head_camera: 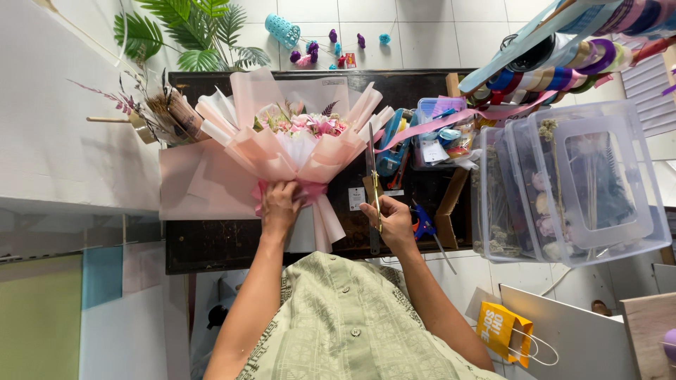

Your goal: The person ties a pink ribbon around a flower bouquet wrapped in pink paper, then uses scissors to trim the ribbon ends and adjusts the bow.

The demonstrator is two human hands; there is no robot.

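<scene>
On the dark desk lies a large bouquet wrapped in pale pink paper, its flowers pointing away from the person. Right of it stand clear plastic boxes beneath hanging ribbon rolls. The left hand is closed around the bouquet's tied neck. The right hand grips long scissors, blades pointing away, just beside the wrapping.
</scene>
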